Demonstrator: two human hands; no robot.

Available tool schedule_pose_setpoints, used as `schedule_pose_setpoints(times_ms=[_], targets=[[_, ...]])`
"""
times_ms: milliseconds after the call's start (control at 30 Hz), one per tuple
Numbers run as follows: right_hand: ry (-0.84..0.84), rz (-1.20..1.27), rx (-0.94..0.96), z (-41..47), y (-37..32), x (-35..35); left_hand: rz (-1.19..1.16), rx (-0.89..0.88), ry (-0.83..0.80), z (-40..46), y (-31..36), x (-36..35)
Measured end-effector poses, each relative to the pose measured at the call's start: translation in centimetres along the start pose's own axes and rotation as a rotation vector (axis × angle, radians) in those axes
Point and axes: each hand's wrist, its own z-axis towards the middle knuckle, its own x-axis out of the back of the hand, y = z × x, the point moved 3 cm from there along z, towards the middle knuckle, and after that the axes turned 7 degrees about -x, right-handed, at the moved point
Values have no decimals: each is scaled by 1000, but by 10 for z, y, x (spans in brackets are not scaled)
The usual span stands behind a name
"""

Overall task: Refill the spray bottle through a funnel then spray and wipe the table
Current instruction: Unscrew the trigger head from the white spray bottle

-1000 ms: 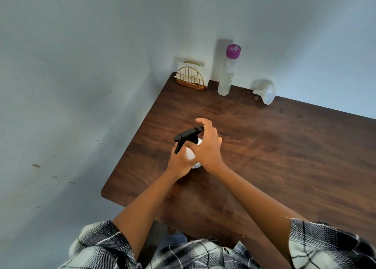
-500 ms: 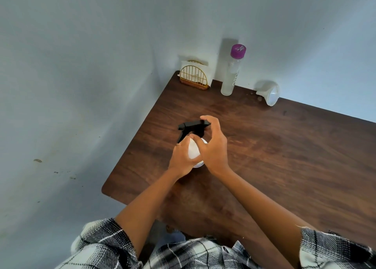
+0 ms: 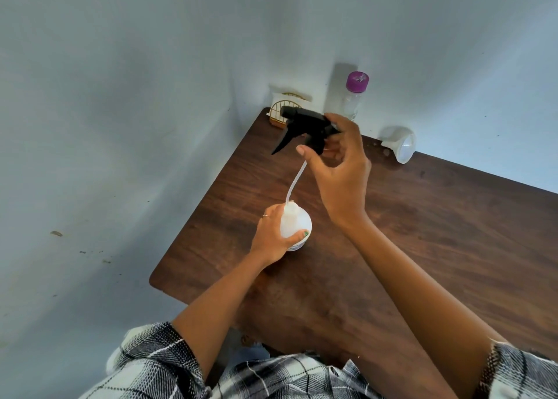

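Refilling stage, opening of the bottle. The black trigger sprayer head (image 3: 305,128) is off the neck of the white spray bottle (image 3: 294,228) and held above it, its translucent dip tube (image 3: 295,181) running down with its lower end at the bottle mouth; whether the tip is clear of the neck cannot be told. The bottle stands on the dark wooden counter (image 3: 422,232), near its left edge. Judged from this layout, only the uncapping is nearly done: the white funnel (image 3: 400,145) lies on its side at the back of the counter, unused, near the clear refill bottle with a purple cap (image 3: 355,97), which stands capped against the wall. Placing the funnel, pouring, recapping, spraying and wiping all remain. A gold wire napkin holder (image 3: 282,112) in the corner may supply the wipe.

Left hand (image 3: 271,238): fingers and thumb curled round the bottle body, steadying it upright. Right hand (image 3: 338,169): raised, thumb and fingertips pinching the sprayer head at its collar.
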Motion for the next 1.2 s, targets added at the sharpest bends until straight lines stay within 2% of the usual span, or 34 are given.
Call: schedule_pose_setpoints(times_ms=[267, 500, 833, 1033, 1200], targets=[[98, 64, -57, 15, -6, 12, -6, -4, 6, 1, 3, 1], [97, 77, -147, 11, 4, 13, -22, -10, 12, 0, 2, 0], [171, 114, -159, 51, -12, 25, -30, -20, 36, 0, 3, 1], [72, -150, -414, 71, 40, 38, -34, -8, 45, 6, 1, 1], [-17, -295, -688, 39, 113, 48, -29, -46, 75, 3, 1, 3]])
